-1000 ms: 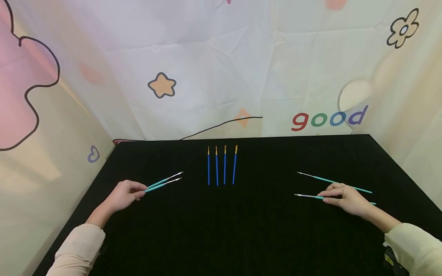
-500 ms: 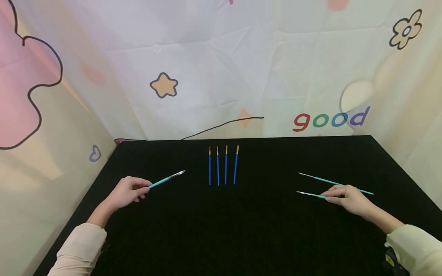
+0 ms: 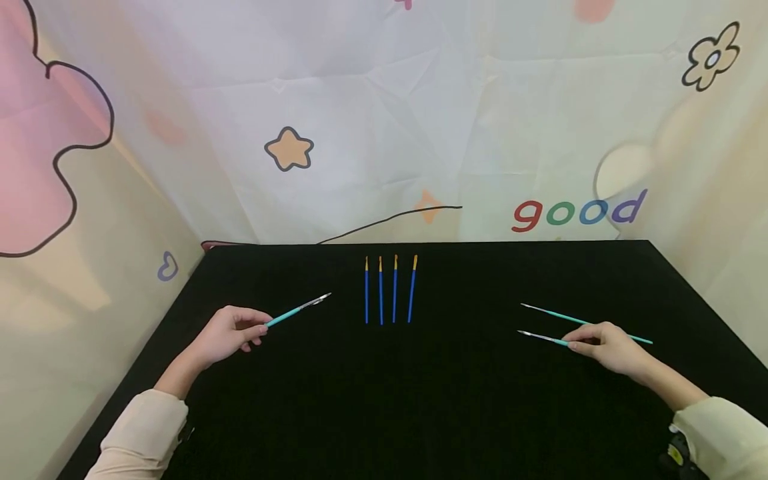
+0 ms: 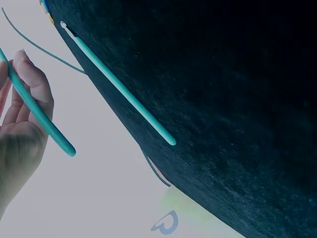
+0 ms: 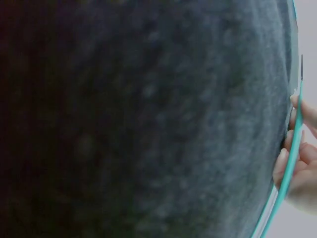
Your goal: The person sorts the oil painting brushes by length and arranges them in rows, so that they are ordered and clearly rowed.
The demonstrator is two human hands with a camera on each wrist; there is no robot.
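Note:
My left hand (image 3: pixel 231 333) pinches a turquoise paintbrush (image 4: pixel 42 116) between thumb and fingers, lifted off the table. A second turquoise paintbrush (image 4: pixel 121 89) lies on the black cloth beyond it in the left wrist view; from the head these two nearly overlap. On the right side, my right hand (image 3: pixel 609 347) grips another turquoise paintbrush (image 3: pixel 543 337) by its handle, bristles toward the middle. Just behind that hand lies one more turquoise paintbrush (image 3: pixel 561 315), partly covered by the fingers. In the right wrist view the held paintbrush (image 5: pixel 293 153) runs along the right edge.
Several blue paintbrushes (image 3: pixel 381 300) lie side by side near the table's back middle, bristles away from me. Black cloth covers the table (image 3: pixel 384 400). A printed curtain (image 3: pixel 372 133) stands behind and at the sides.
My left hand has raised one paintbrush and shifted it slightly right, so it lines up over the lying one. My right hand has lifted its paintbrush a little. The view has shifted slightly.

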